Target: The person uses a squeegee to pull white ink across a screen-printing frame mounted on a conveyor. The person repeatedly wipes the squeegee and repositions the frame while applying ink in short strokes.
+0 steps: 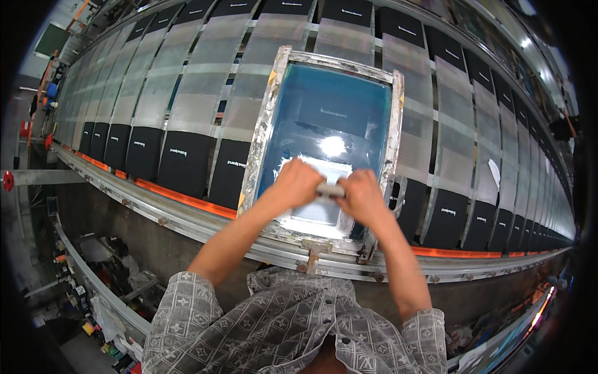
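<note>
A screen-printing frame (397, 118) with a blue-green mesh (299, 93) lies across the pallets in front of me. My left hand (299, 182) and my right hand (363, 196) are both closed around the pale handle of a squeegee (331, 189), a short stretch of which shows between them. The squeegee's blade is hidden below my fists. White ink (314, 215) smears the near part of the mesh, around and under my hands. Small pale lettering and a bright lamp reflection show on the mesh farther away.
Long grey pallets run off to both sides, carrying black fabric pieces (184, 163) with small white prints. A white scrap (494, 172) lies on a pallet at right. An orange strip (187, 201) and a metal rail (205, 227) edge the near side. Clutter fills the lower left.
</note>
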### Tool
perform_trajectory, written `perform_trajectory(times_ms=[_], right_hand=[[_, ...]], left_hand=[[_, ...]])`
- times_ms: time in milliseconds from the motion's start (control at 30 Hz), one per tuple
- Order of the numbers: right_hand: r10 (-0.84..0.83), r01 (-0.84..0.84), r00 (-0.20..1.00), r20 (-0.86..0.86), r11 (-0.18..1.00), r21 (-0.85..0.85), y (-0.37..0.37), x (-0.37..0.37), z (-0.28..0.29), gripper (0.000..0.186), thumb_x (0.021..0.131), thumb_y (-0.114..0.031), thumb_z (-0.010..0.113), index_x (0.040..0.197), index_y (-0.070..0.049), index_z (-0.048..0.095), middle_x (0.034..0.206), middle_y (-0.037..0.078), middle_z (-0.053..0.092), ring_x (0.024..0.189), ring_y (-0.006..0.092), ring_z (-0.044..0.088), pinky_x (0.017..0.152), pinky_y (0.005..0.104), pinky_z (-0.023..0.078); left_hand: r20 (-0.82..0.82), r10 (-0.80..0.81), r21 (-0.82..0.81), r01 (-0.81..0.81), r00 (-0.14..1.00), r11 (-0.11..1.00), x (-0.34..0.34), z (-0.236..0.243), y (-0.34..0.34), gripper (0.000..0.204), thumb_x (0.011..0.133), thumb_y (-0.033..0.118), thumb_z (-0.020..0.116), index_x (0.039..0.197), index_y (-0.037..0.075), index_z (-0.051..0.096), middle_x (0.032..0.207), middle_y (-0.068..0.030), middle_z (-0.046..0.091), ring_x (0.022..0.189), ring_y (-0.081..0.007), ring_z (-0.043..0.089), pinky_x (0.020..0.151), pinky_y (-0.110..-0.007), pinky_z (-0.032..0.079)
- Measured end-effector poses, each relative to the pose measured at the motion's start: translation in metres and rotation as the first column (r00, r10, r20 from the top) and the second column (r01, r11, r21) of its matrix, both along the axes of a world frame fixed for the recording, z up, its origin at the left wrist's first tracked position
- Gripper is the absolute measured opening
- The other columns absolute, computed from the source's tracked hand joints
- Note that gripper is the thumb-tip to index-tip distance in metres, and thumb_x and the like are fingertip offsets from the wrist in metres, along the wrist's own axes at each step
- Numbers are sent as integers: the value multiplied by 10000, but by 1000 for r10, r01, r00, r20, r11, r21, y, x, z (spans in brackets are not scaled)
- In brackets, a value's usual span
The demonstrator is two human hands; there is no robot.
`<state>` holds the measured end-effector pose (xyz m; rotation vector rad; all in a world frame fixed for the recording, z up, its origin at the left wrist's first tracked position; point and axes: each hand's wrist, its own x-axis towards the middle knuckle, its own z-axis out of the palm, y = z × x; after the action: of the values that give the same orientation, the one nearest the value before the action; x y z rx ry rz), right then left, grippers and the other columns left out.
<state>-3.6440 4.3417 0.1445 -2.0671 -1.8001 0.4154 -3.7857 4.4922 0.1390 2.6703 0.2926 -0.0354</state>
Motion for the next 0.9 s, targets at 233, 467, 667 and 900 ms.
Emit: perform_trajectory(times_ms=[233,467,667,900], right_hand=[[-107,88,990,-97,979,-186,59,53,-3,237,680,-233,777,820,-65,684,672,138,626,792,332,618,795,441,432],[-9,8,999,-37,1000,-29,-12,-15,-18,192,676,-185,771,792,-89,652,697,127,604,751,314,590,758,426,430],[-404,417,850,-339,908,-38,-48,-2,9,255,824,-278,706,952,-60,679,912,131,667,975,317,584,874,426,430],[-879,926,306,-367,364,-101,-64,73,-69,265,914,-307,626,923,-43,634,747,104,624,719,240,597,703,375,465]], left_hand=[[-63,44,16,-43,997,999,58,-11,53,212,631,274,808,786,150,733,691,-108,672,708,-344,655,635,-451,515],[-94,9,-24,-11,996,1000,-16,-21,-17,180,675,307,793,774,184,706,697,-61,662,666,-283,650,717,-401,501],[-78,-37,-55,33,996,998,-29,3,-24,118,676,217,765,736,137,702,669,-64,662,664,-272,660,704,-414,521],[-164,36,7,-36,986,999,44,-4,43,169,658,187,783,820,177,739,749,-92,677,757,-304,639,715,-421,491]])
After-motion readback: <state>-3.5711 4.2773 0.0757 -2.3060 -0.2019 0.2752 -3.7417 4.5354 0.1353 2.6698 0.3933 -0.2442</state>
